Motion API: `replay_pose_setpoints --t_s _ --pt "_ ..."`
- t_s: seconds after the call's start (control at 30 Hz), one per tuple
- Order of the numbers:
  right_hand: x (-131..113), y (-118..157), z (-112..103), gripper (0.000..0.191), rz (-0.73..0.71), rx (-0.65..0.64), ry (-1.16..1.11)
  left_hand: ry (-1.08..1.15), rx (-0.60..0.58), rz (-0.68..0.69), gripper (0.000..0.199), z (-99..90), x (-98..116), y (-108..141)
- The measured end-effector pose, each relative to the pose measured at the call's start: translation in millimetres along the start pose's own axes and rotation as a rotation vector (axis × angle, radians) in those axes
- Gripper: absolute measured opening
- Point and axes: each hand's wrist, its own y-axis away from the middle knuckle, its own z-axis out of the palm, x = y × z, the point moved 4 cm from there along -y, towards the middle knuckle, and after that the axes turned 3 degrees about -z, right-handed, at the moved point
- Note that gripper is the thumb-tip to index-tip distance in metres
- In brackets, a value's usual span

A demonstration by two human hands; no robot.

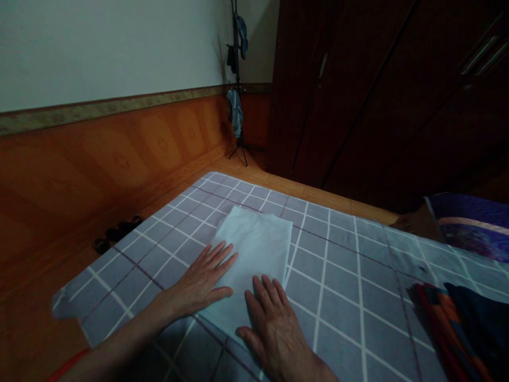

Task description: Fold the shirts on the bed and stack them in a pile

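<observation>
A folded white cloth, perhaps a garment, lies flat on a bed or table covered with a grey checked sheet. My left hand rests on the cloth's left side, palm down, its fingers spread and pointing away from me. On the near right part of the cloth lies my right hand, also palm down with fingers stretched out and the thumb apart. Neither hand grips anything. The cloth's near edge is partly covered by both hands.
Folded dark, red and orange clothes lie at the right. Beyond the far edge stand a coat rack with hanging clothes and a dark wooden wardrobe. Dark footwear sits on the floor at left. A purple fabric item is at far right.
</observation>
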Motion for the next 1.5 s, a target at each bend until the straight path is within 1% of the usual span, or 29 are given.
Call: replay_pose_setpoints --t_s 0.07,0.17,0.37,0.43,0.5,0.6,0.67,0.73,0.8,0.97,1.03,1.13,1.2,1.33,1.37,1.43,1.5 --pt "4.1 0.2 -1.4 0.049 0.035 0.035 0.039 0.0 -0.039 0.024 0.071 -1.5 5.1 -0.6" --pt "6.9 0.2 -0.8 0.054 0.051 0.062 0.097 0.007 -0.058 0.022 0.072 -2.2 7.3 -1.8" --pt "7.5 0.5 4.8 0.07 0.049 0.088 0.14 0.003 0.007 -0.023 0.069 3.6 -10.8 -8.6" --pt "7.5 0.6 6.4 0.072 0.046 0.096 0.141 0.003 0.017 -0.018 0.068 5.8 -13.1 -9.1" --pt "7.4 1.1 7.4 0.073 0.051 0.105 0.143 -0.019 0.045 -0.015 0.068 5.3 -8.5 -7.2" --pt "4.8 2.7 9.7 0.079 0.019 0.099 0.131 -0.073 0.09 0.0 0.067 3.5 8.5 -1.0" --pt "2.6 4.0 12.1 0.082 -0.013 0.077 0.112 -0.095 0.092 0.033 0.068 5.5 19.7 4.0" --pt "1.9 4.6 13.9 0.084 -0.014 0.057 0.092 -0.106 0.087 0.049 0.071 9.5 23.5 9.5" --pt "1.9 4.0 14.2 0.085 0.008 0.048 0.074 -0.117 0.1 0.015 0.072 13.2 17.7 15.7" --pt "2.0 2.9 13.0 0.082 0.069 0.034 0.033 -0.125 0.149 -0.096 0.071 18.3 -9.4 35.2" --pt "2.6 4.7 12.9 0.082 0.104 0.016 0.028 -0.111 0.163 -0.122 0.068 19.7 -15.2 40.8" --pt "1.7 4.0 10.3 0.083 0.139 -0.018 0.02 -0.084 0.179 -0.153 0.066 21.9 -17.7 44.0" --pt "-1.7 -3.8 5.6 0.082 0.135 -0.02 0.017 -0.069 0.193 -0.156 0.066 22.7 -16.9 43.9" --pt "-8.4 -36.1 -2.6 0.08 0.05 0.005 0.03 -0.058 0.21 -0.151 0.066 22.2 -15.6 43.2" --pt "-6.2 -43.5 -2.7 0.081 0.04 0.002 0.036 -0.058 0.214 -0.152 0.066 21.9 -15.7 43.2" --pt "6.0 -51.6 -1.1 0.08 0.061 -0.015 0.053 -0.061 0.22 -0.151 0.066 21.9 -16.8 43.6" --pt "25.8 -48.3 0.0 0.08 0.129 -0.022 0.092 -0.065 0.22 -0.145 0.066 23.4 -18.4 44.3"
